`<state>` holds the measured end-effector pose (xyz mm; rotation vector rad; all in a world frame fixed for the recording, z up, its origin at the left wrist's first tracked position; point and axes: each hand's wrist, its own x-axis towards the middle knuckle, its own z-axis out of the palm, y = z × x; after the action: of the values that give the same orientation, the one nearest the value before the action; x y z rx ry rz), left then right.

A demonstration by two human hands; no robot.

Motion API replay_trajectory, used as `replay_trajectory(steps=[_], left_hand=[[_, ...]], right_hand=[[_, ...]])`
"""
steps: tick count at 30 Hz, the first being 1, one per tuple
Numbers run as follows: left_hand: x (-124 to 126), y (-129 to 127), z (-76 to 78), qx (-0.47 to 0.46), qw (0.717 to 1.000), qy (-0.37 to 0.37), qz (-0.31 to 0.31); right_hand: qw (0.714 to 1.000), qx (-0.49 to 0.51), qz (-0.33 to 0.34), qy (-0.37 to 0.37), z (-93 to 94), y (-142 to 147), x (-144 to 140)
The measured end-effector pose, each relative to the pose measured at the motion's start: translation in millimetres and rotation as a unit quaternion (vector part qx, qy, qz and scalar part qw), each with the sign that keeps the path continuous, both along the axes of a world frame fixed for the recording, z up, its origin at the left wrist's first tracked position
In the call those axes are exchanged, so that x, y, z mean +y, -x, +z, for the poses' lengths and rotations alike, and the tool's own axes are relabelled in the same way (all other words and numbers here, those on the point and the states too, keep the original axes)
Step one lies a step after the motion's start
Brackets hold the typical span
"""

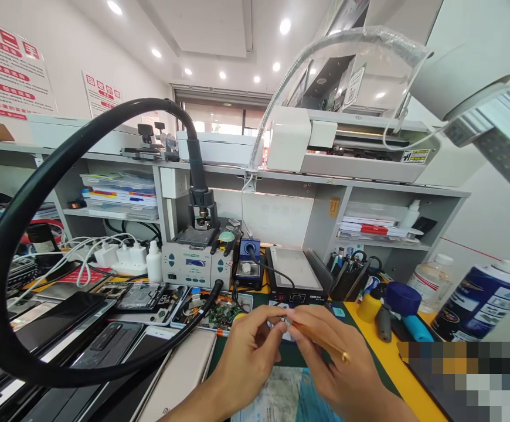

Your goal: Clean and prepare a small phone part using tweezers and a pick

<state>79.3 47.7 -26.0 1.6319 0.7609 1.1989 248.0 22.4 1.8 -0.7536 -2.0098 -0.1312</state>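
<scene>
Head view, both hands' grips [286, 323] pinching tiny silvery part [284, 320], detail too small.

Bench layout, head view. Left hand [248, 351] and right hand [329, 357] meet at front centre over the mat [281, 395], fingertips touching around a small part [285, 322]. Phones [83, 340] lie in rows to the left. Behind the hands: soldering station [197, 261], w/ hot plate [294, 272] to its right. Hose [61, 234] loops from station over the phones. Spray can [479, 302] stands far right; shelf unit [281, 176] at rear.
</scene>
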Motion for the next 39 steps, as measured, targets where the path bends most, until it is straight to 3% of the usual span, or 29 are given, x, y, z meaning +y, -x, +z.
replay_trajectory(steps=[10, 14, 29, 39], left_hand=[[12.4, -2.7, -10.7, -0.044, 0.997, 0.055, -0.014], [10.7, -2.2, -11.6, -0.044, 0.997, 0.053, -0.017], [0.4, 11.6, 2.7, 0.11, 0.991, -0.078, 0.009], [-1.0, 14.6, 12.5, 0.146, 0.982, -0.116, 0.017]], right_hand=[[0.994, 0.065, -0.052, 0.073, 4.8, 3.6, 8.3], [0.994, 0.063, -0.044, 0.084, 1.9, 4.3, 7.6], [0.993, 0.016, -0.02, 0.115, -6.1, 3.7, 2.1], [0.993, -0.002, -0.015, 0.119, -5.4, 4.2, 1.4]])
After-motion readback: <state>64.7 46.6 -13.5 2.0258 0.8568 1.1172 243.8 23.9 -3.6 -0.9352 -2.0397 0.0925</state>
